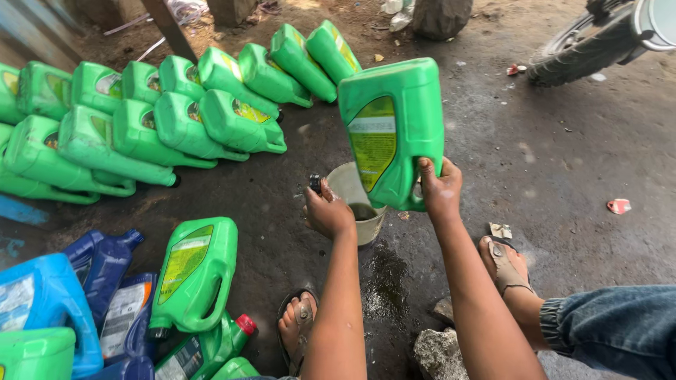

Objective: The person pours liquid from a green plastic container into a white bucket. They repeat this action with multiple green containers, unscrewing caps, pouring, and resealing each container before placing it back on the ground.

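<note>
Two hands: right hand [440, 188] tips one green jug [393, 130]

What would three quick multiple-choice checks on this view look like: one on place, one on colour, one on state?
1. Where is the upturned green jug?
A. Over the small bucket
B. On the row of jugs
C. Beside the tyre

2. What colour are the jugs at bottom left?
A. Red
B. Blue
C. White

3. How does the right hand stand?
A. Open and empty
B. Flat on the ground
C. Gripping the jug's handle

Answers: 1 A, the jug's mouth points into the bucket; 2 B, they are plainly blue; 3 C, its fingers wrap the handle, while the left hand holds a small dark cap.
</note>
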